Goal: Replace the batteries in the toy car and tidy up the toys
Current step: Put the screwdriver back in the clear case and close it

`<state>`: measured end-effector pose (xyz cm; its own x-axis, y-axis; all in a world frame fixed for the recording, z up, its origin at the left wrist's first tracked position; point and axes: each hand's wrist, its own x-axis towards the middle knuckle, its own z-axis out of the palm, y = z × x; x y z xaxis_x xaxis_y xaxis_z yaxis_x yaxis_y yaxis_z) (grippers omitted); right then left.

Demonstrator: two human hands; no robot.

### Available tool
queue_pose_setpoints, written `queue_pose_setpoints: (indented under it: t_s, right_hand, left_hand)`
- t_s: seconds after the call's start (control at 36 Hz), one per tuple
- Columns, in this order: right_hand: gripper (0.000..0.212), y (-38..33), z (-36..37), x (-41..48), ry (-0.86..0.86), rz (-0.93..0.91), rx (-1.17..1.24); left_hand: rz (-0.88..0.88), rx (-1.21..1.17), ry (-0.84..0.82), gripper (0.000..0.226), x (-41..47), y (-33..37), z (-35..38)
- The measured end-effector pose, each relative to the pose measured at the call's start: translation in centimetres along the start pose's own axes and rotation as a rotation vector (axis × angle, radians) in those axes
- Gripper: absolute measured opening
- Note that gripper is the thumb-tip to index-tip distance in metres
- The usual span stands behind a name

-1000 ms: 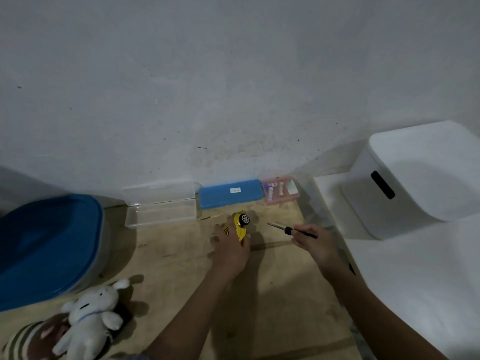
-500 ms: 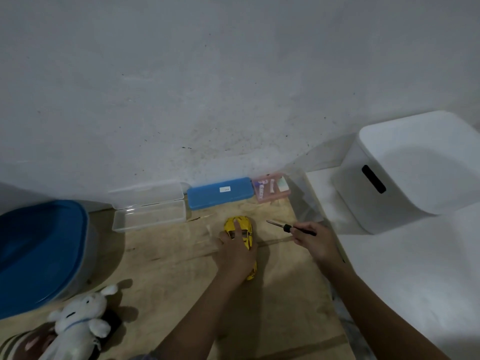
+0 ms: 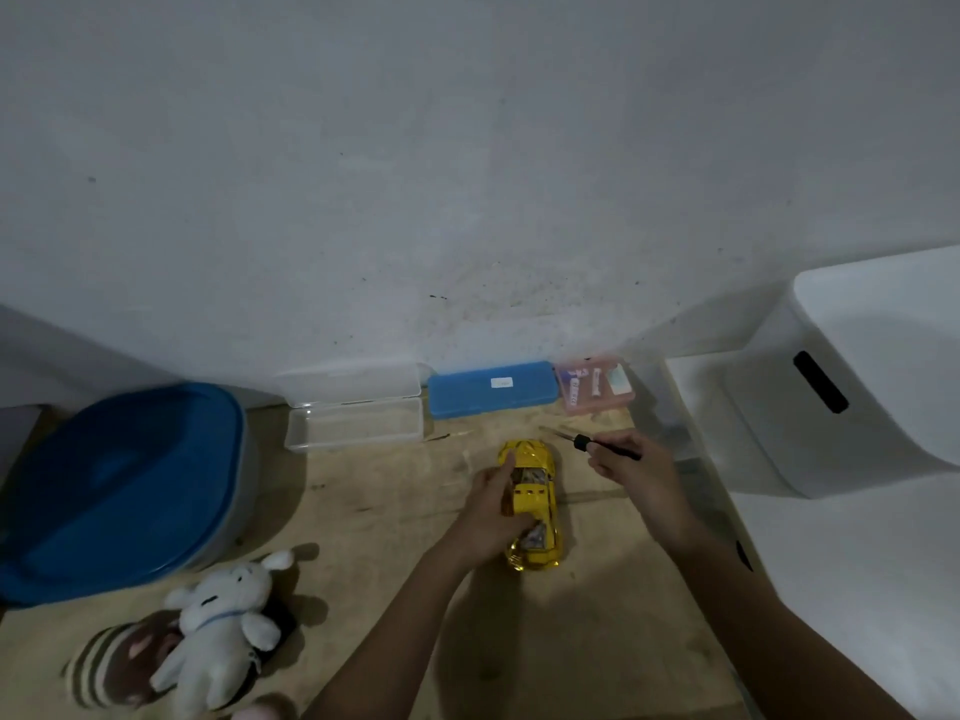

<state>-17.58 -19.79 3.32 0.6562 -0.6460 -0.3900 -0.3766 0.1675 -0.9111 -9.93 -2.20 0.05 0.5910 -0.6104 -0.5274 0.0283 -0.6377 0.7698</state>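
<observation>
A yellow toy car stands upright on its wheels on the wooden table, nose toward the wall. My left hand grips it along its left side, thumb on the roof. My right hand is just right of the car and holds a black-handled screwdriver, whose tip points left toward the wall. A white plush rabbit lies at the front left on a striped brown plush.
Against the wall sit an open clear plastic case, a shut blue case and a pink clear box. A blue-lidded bin stands at the left. A white box stands on the white surface at the right.
The car was on its side with a wheel showing; my left hand turned it upright and drew it nearer. My right hand has kept the screwdriver beside it.
</observation>
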Motion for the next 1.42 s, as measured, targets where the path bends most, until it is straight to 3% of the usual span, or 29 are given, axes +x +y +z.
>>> queue_pose_setpoints:
  t_s: [0.11, 0.28, 0.36, 0.47, 0.58, 0.81, 0.92, 1.06, 1.19, 1.33, 1.42]
  right_hand:
    - [0.013, -1.8, 3.5, 0.6, -0.081, -0.067, -0.046]
    - [0.014, -3.4, 10.4, 1.6, -0.240, -0.120, -0.135]
    - [0.016, -3.4, 14.2, 2.3, -0.335, -0.182, -0.288]
    - [0.016, -2.9, 19.3, 3.1, -0.392, -0.242, -0.463]
    - [0.018, -2.0, 22.9, 3.5, -0.428, -0.302, -0.576]
    - [0.016, -1.0, 25.4, 5.0, -0.492, -0.401, -0.741]
    - [0.017, -0.3, 25.5, 4.5, -0.392, -0.482, -0.804]
    - [0.030, -1.1, 25.0, 4.0, -0.104, -0.876, -0.733]
    - [0.041, -1.8, 24.9, 4.7, -0.164, -0.830, -0.974]
    - [0.035, -1.7, 24.8, 4.2, -0.107, -0.932, -1.093]
    - [0.034, -0.7, 24.8, 3.9, -0.161, -0.959, -1.143]
  left_hand:
    - [0.093, -0.038, 0.130, 0.075, -1.3, -1.8, -3.0]
    - [0.058, -0.164, 0.606, 0.062, -2.9, -5.1, -10.4]
    - [0.035, -0.110, 0.731, 0.063, -3.1, -7.1, -13.6]
    - [-0.051, -0.046, 0.715, 0.084, -2.2, -8.9, -15.7]
    - [-0.141, -0.083, 0.662, 0.089, -0.4, -9.9, -16.7]
    - [-0.064, -0.195, 0.683, 0.071, 0.9, -11.1, -17.1]
    - [-0.035, -0.235, 0.714, 0.071, 0.9, -11.0, -16.9]
    - [-0.045, -0.265, 0.734, 0.074, 1.1, -11.2, -16.6]
    - [-0.042, -0.392, 0.767, 0.078, 1.3, -11.4, -16.7]
    - [-0.061, -0.480, 0.760, 0.081, 1.3, -11.4, -17.0]
    - [-0.060, -0.535, 0.743, 0.078, 1.4, -11.6, -17.0]
